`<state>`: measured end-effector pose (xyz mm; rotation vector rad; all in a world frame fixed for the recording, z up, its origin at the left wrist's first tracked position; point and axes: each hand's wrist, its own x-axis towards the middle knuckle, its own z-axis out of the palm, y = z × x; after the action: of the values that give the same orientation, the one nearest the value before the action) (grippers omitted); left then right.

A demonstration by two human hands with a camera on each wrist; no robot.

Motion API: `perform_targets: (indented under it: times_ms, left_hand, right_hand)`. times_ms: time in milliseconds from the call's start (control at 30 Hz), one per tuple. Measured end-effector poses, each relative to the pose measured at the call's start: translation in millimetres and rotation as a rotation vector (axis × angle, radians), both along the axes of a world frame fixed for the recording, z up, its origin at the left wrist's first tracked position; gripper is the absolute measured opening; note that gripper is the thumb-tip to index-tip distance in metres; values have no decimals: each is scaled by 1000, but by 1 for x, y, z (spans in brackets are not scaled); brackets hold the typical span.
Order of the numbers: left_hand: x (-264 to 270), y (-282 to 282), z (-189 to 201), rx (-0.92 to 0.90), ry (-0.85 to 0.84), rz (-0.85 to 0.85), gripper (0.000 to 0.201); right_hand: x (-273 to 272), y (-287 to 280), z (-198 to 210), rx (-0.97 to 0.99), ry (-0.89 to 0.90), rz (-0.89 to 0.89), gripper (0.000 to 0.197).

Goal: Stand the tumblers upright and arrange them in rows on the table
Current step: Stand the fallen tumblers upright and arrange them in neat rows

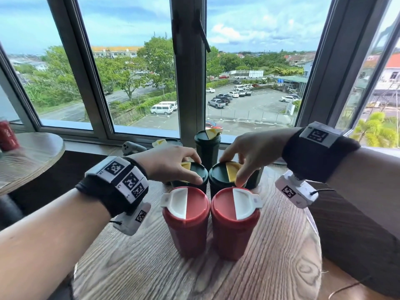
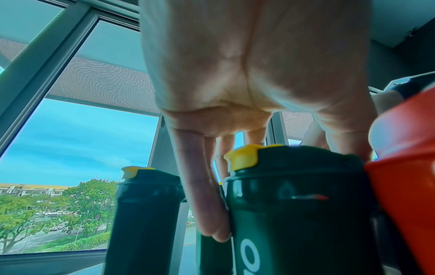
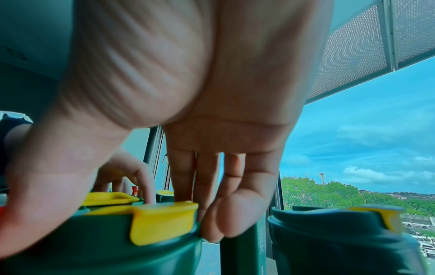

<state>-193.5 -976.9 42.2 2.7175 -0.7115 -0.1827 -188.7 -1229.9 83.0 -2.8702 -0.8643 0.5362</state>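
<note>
Two red tumblers with white flip lids, left (image 1: 186, 224) and right (image 1: 234, 226), stand upright side by side at the front of the round wooden table (image 1: 151, 269). Directly behind them stand two dark green tumblers with yellow flaps. My left hand (image 1: 195, 169) grips the left green tumbler (image 2: 294, 204) from above by its lid rim, fingers (image 2: 202, 195) down its far side. My right hand (image 1: 230, 171) grips the right green tumbler (image 3: 94, 245) the same way, thumb at the front. More green tumblers stand behind: one upright in the middle (image 1: 207, 148), one partly hidden at left (image 1: 171, 141), one behind my right hand (image 1: 256, 177).
The window sill and frame (image 1: 188, 94) run right behind the back tumblers. A grey controller (image 1: 132, 148) lies on the sill. A second round table (image 1: 32, 156) with a red can (image 1: 7, 136) stands at left. A dark seat (image 1: 357, 234) borders the table at right.
</note>
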Motion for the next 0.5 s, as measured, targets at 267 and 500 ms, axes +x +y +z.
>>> perform_targets:
  times_ms: [267, 500]
  left_hand:
    - [8, 16, 15, -49, -84, 17, 56]
    - [52, 44, 19, 70, -261, 154, 57]
  right_hand:
    - [16, -20, 21, 140, -110, -70, 53]
    - [42, -37, 25, -99, -259, -192, 63]
